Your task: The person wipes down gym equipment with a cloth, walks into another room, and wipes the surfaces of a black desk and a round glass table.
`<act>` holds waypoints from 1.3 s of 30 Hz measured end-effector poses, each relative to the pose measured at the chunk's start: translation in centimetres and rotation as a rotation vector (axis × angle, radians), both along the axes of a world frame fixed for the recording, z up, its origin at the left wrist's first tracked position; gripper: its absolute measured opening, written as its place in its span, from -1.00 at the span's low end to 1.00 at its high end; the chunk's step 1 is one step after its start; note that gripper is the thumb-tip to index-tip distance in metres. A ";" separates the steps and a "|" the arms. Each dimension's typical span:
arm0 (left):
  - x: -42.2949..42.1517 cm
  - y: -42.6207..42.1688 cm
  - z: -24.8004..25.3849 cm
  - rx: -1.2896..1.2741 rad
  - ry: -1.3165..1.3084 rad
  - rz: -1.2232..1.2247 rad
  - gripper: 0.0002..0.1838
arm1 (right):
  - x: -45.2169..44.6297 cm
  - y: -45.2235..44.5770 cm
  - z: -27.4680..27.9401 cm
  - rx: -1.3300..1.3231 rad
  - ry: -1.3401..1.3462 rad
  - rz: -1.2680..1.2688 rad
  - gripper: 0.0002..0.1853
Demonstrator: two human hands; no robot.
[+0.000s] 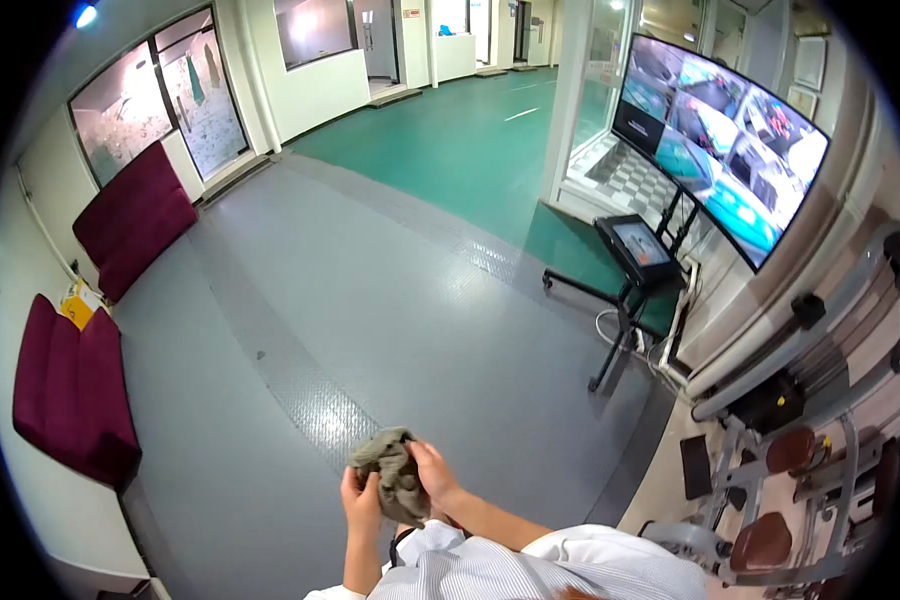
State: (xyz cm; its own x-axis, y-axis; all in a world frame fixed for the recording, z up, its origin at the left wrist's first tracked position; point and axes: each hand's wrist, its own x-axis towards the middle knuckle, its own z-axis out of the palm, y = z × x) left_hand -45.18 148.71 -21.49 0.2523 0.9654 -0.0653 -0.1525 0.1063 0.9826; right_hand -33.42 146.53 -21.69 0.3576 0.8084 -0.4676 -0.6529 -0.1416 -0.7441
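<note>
A crumpled grey-green cloth [398,478] is bunched up between my two hands, in front of my body at the bottom of the head view. My left hand [361,497] grips its left side, with thumb and fingers closed on the fabric. On the other side, my right hand [434,474] is closed around the right edge, and part of its fingers is hidden behind the folds. The cloth is held up above the grey floor [420,310].
A large screen [722,140] on a wheeled stand [625,300] is at the right, with cables on the floor. Exercise machines [780,490] line the right side. Two maroon sofas [70,390] stand along the left wall. Green flooring [440,140] lies farther ahead.
</note>
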 end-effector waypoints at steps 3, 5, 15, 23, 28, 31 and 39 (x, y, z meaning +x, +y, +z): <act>2.9 8.5 -2.3 0.009 -0.086 0.064 -0.75 | 3.1 7.2 -3.6 0.067 0.036 0.081 -0.58; 5.4 14.2 -3.6 0.028 -0.053 0.061 -0.76 | 5.9 11.9 -4.4 0.090 0.033 0.146 -0.60; 18.3 45.3 -0.3 -0.026 -0.050 -0.254 -0.67 | 16.8 40.3 -0.9 0.328 -0.082 0.086 -0.46; 26.2 64.3 0.2 0.080 0.081 -0.229 -0.57 | 24.3 62.1 -0.8 0.377 0.026 -0.105 -0.72; 30.2 78.9 -0.7 -0.015 -0.082 -0.064 -0.67 | 28.5 78.9 -1.6 0.353 -0.006 -0.011 -0.70; 32.5 88.1 1.0 -0.024 -0.098 0.030 -0.70 | 31.4 88.7 0.6 0.407 -0.009 0.005 -0.74; 43.3 105.1 1.0 -0.131 -0.119 0.090 -0.76 | 42.2 105.9 1.4 0.328 -0.038 -0.005 -0.83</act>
